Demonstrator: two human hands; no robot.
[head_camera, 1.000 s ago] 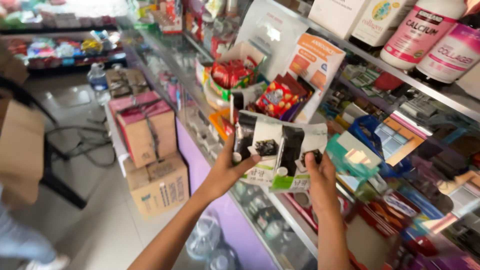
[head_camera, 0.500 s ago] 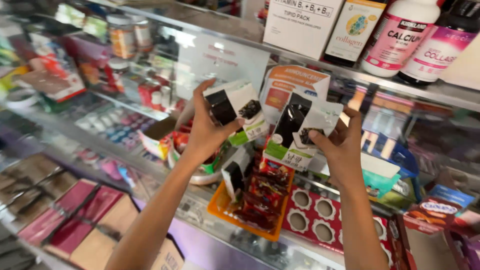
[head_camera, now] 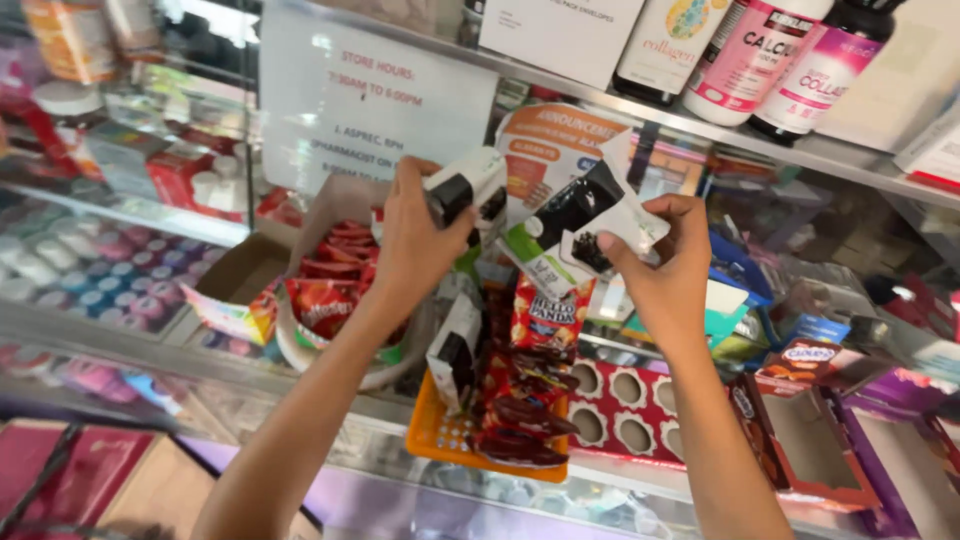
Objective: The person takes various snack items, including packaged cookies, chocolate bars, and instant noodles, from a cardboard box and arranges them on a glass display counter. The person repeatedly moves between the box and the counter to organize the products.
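Two sachets (head_camera: 585, 215) tilt up-right in the right hand (head_camera: 660, 270).

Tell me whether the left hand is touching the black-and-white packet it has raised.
Touching. The head view shows the left hand with its fingers wrapped around the black-and-white packet, no gap between them, above the orange basket.

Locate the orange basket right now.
Head view, lower centre: the orange basket sits on the glass counter below both raised hands, holding dark snack packets, between the round bowl on its left and the red holed tray on its right.
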